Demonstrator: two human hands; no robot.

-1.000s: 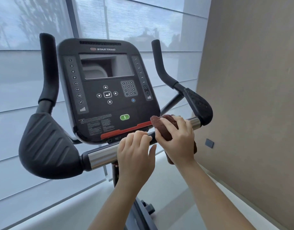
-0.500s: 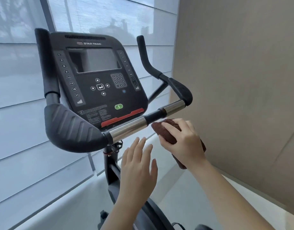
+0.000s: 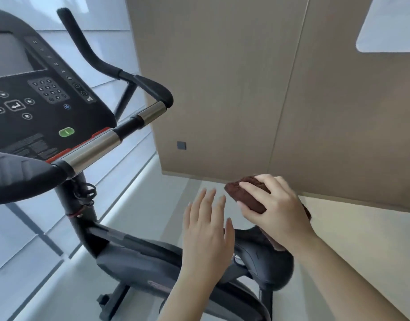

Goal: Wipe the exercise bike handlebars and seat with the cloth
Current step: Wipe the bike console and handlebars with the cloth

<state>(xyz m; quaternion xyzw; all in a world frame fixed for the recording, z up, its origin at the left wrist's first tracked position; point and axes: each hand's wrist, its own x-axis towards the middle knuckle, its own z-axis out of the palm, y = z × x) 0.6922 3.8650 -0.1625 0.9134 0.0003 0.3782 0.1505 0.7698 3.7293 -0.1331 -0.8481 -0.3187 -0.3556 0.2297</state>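
Note:
The exercise bike's handlebar [image 3: 93, 150], chrome with black grips, crosses the left side below the black console [image 3: 37, 98]. The black seat [image 3: 264, 258] sits low at centre right, partly hidden behind both hands. My right hand [image 3: 275, 212] grips a bunched brown cloth [image 3: 245, 193] in the air above the seat, well clear of the handlebar. My left hand [image 3: 208, 230] hovers beside it with fingers spread, holding nothing.
A tan wall panel [image 3: 222, 89] with a small dark square plate [image 3: 181, 145] stands close on the right. Frosted window panels [image 3: 120, 49] fill the left behind the bike. The bike frame [image 3: 139, 258] and base stand on a pale floor [image 3: 157, 195].
Both hands have come off the handlebar and moved down and right over the seat. The left hand let go of the bar and spread. The view swung right and down.

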